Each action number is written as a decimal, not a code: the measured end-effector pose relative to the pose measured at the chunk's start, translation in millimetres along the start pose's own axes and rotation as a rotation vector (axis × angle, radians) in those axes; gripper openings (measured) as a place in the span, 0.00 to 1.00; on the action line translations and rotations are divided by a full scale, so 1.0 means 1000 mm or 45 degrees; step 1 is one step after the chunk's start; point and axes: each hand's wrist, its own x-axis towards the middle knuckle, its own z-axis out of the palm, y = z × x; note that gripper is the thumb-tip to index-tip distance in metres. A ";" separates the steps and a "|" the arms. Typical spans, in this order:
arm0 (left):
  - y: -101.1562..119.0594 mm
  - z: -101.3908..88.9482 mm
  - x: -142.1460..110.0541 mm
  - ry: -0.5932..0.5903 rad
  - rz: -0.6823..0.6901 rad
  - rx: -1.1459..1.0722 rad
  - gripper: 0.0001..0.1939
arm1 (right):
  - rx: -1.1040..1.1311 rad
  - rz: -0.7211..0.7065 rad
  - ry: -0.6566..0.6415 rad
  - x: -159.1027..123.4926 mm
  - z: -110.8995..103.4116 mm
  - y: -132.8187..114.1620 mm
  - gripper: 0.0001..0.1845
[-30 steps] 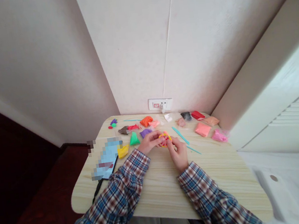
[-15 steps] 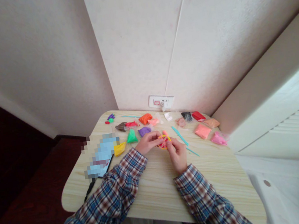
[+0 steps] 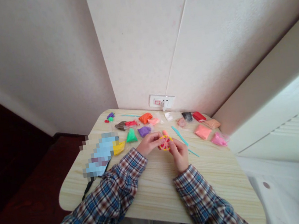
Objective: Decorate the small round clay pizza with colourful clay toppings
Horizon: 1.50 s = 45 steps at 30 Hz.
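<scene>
Between my two hands is a small round clay piece (image 3: 166,143), with a yellow rim and a red and pink segmented face like a citrus slice. My left hand (image 3: 151,142) pinches its left edge with thumb and fingers. On the other side my right hand (image 3: 179,153) grips the right edge, thumb on the face. The piece is held up off the table, tilted toward me. Just behind it lies a small salmon-pink lump of clay (image 3: 164,133). A turquoise modelling knife (image 3: 180,136) and a thin turquoise stick (image 3: 193,153) rest to the right of my hands.
Bags of coloured clay lie about the table (image 3: 154,185): yellow (image 3: 119,148), green (image 3: 131,135), purple (image 3: 144,131), orange (image 3: 145,118), salmon (image 3: 202,131) and pink (image 3: 219,139). A phone (image 3: 102,155) with a cable is at left. Small clay fruit (image 3: 110,116) sits at the back left.
Both hands still hold the round piece. It has tilted so more of its red and pink face shows, and the right thumb has shifted slightly. The camera view has moved a little.
</scene>
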 end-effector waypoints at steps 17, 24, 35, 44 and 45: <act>0.008 -0.002 -0.005 -0.108 0.009 0.127 0.20 | 0.096 0.027 -0.093 0.001 -0.001 -0.003 0.22; 0.010 -0.005 -0.004 -0.053 0.059 0.153 0.22 | 0.125 0.032 -0.127 0.000 0.001 0.001 0.22; 0.009 -0.005 -0.008 -0.125 0.034 0.172 0.23 | 0.107 0.025 -0.219 0.000 -0.001 -0.002 0.23; 0.009 -0.010 -0.009 -0.140 0.010 0.164 0.20 | 0.101 0.011 -0.257 0.000 -0.002 -0.007 0.23; 0.008 -0.010 -0.009 -0.140 0.004 0.161 0.20 | 0.101 0.010 -0.256 0.001 -0.002 -0.007 0.22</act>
